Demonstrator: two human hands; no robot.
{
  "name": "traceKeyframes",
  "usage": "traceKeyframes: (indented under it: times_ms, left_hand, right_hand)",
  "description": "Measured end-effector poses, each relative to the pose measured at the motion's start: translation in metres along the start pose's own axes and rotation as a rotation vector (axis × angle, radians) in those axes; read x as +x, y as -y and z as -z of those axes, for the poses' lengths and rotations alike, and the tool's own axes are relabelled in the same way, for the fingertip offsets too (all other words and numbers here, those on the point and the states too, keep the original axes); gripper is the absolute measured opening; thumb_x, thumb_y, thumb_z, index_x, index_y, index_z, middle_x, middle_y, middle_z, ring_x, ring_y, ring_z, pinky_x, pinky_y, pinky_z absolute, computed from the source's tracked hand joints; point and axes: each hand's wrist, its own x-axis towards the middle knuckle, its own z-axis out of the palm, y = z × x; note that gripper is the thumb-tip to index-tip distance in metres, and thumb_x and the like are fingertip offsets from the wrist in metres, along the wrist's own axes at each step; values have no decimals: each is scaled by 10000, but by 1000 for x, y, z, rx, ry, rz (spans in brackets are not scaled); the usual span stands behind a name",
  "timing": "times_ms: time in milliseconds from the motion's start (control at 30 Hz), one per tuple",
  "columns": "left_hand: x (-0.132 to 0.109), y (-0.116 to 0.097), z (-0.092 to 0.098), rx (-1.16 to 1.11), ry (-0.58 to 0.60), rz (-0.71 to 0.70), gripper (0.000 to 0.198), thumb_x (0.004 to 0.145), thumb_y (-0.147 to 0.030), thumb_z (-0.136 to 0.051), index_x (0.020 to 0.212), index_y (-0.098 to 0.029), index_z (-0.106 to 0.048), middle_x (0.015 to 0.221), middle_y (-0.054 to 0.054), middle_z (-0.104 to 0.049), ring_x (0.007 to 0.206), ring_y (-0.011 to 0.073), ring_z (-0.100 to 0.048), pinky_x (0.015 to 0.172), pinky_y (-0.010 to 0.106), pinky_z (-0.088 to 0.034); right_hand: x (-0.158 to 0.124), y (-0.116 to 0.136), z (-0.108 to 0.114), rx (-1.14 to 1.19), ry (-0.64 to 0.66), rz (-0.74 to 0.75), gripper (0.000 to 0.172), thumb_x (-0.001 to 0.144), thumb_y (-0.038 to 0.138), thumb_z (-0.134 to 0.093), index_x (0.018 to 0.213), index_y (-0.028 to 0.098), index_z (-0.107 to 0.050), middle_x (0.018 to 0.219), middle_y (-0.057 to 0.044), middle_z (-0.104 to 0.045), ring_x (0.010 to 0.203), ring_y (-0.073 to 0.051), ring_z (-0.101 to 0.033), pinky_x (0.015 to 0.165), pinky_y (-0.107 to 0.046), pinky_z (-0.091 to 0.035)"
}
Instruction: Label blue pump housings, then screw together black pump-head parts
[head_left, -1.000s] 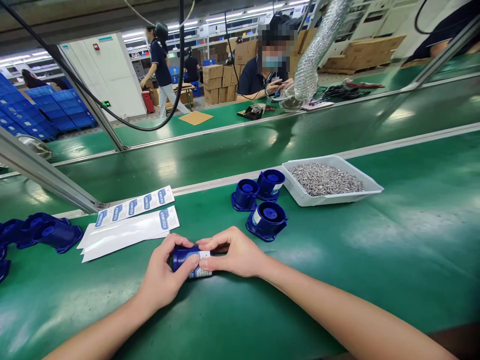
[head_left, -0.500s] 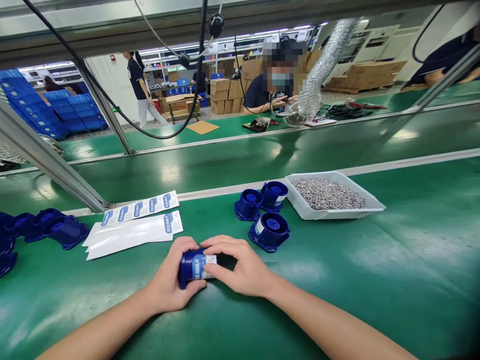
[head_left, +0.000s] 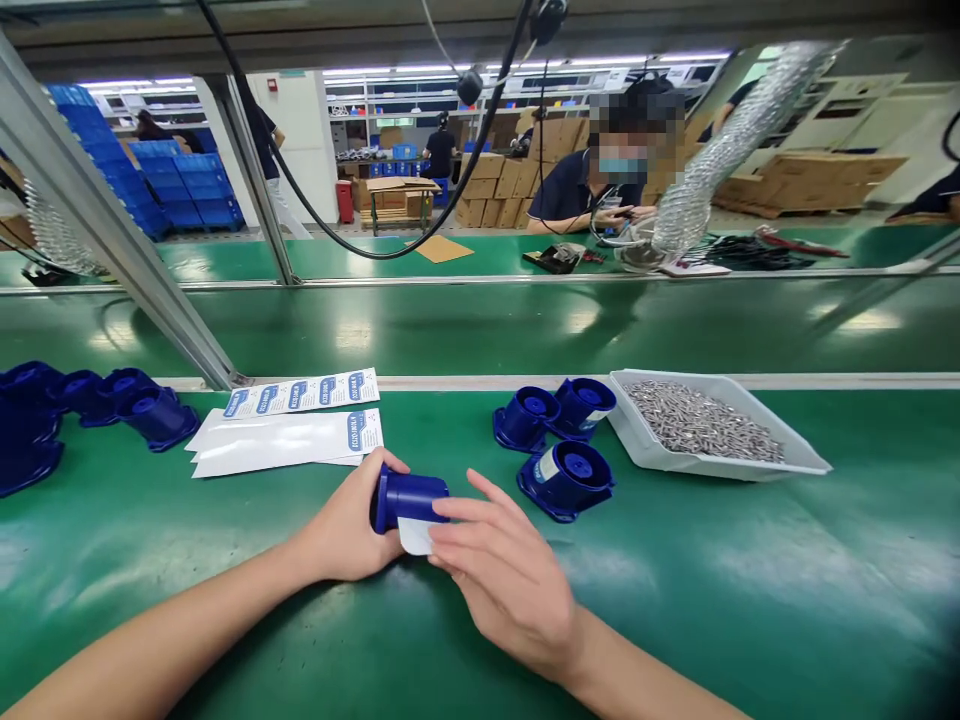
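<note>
My left hand (head_left: 356, 525) is wrapped round a blue plastic housing (head_left: 416, 497) lying on its side, gripping it by its flanged end. A white label (head_left: 415, 536) with a rounded corner shows along the housing's lower side. My right hand (head_left: 510, 565) is at the housing's other end, its fingertips at the label's edge and its thumb hidden. Beyond my right hand stand three similar blue housings (head_left: 568, 478), some with labels on them. Label sheets (head_left: 285, 442), partly printed in blue, lie beyond my left hand.
A white tray (head_left: 814, 466) of small metal screw-like pieces stands at the right. More blue housings (head_left: 154, 415) cluster at the far left. A metal post (head_left: 150, 245) slants down to the bench, and a black cable (head_left: 352, 245) hangs ahead. A co-worker (head_left: 570, 195) sits across the line.
The view has swung left and levelled. The housing has turned in my left hand, so its printed label text no longer shows. My right hand has rolled over, its back now facing me.
</note>
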Motion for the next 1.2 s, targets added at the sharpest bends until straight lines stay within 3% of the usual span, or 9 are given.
traceKeyframes:
  times_ms: [267,367,433,500,567,633,767,1033,1200]
  left_hand:
    - [6,2,4,-37,-22,58,492,747,-291,-776,1136,-236,-481,915,-13,-613,763,181,-559,688,302,-463]
    - [7,7,7,-53,0,50,541,755,-359,-841,1146,-236,-487,939,-13,-625,799,190,-586,712,304,-480]
    - [6,9,8,-57,7,58,590,759,-391,-869,1178,-241,-482,972,-5,-647,831,206,-613,733,317,-496]
    - [5,10,8,-51,4,73,609,765,-391,-870,1203,-245,-473,1005,7,-664,858,223,-637,758,338,-511]
    - [4,9,7,-43,8,84,609,775,-395,-861,1214,-248,-465,1020,13,-671,868,233,-651,772,354,-523]
    - [4,9,6,-28,-1,84,606,784,-405,-853,1223,-252,-464,1038,18,-665,876,238,-655,778,362,-534]
    - [0,10,2,-6,-66,58,673,806,-390,-840,1330,-271,-434,1121,31,-633,926,239,-656,823,377,-562]
    - [-8,14,0,107,-97,-114,636,892,-305,-773,1423,-283,-424,1379,116,-583,1220,313,-636,1047,469,-535]
    - [-7,9,10,154,-54,-174,525,902,-262,-731,1375,-288,-504,1355,94,-619,1239,316,-634,1069,461,-519]
  right_hand:
    - [-6,5,6,-32,118,168,384,929,-20,-634,1253,169,-713,1052,-77,-858,1135,-249,-787,1347,-524,-325]
    - [-5,-6,5,-88,25,-6,605,942,31,-719,1489,261,-604,1259,-110,-792,1312,-297,-682,1278,-630,-392]
    - [-5,-15,3,-110,6,-156,920,922,160,-831,1686,324,-346,1534,-182,-608,1461,-369,-541,1217,-699,-427]
    - [-8,-24,2,-54,70,-335,1287,827,301,-950,1745,361,-50,1679,-211,-423,1549,-421,-413,1189,-723,-444]
    - [-11,-31,-1,73,191,-531,1457,737,351,-1012,1738,367,46,1687,-200,-407,1568,-414,-386,1193,-688,-461]
    - [-12,-36,-5,208,295,-671,1354,713,341,-1021,1738,343,-136,1628,-182,-486,1531,-386,-452,1210,-634,-464]
    - [-8,-43,-10,353,344,-787,914,713,321,-1012,1524,255,-594,1477,-152,-628,1392,-359,-591,1214,-578,-458]
    - [-3,-44,-7,427,277,-805,700,740,341,-981,1378,277,-701,1325,-94,-707,1246,-326,-670,1130,-526,-515]
    - [-4,-45,-6,421,282,-804,666,755,352,-960,1363,278,-698,1324,-96,-706,1242,-327,-669,1118,-529,-524]
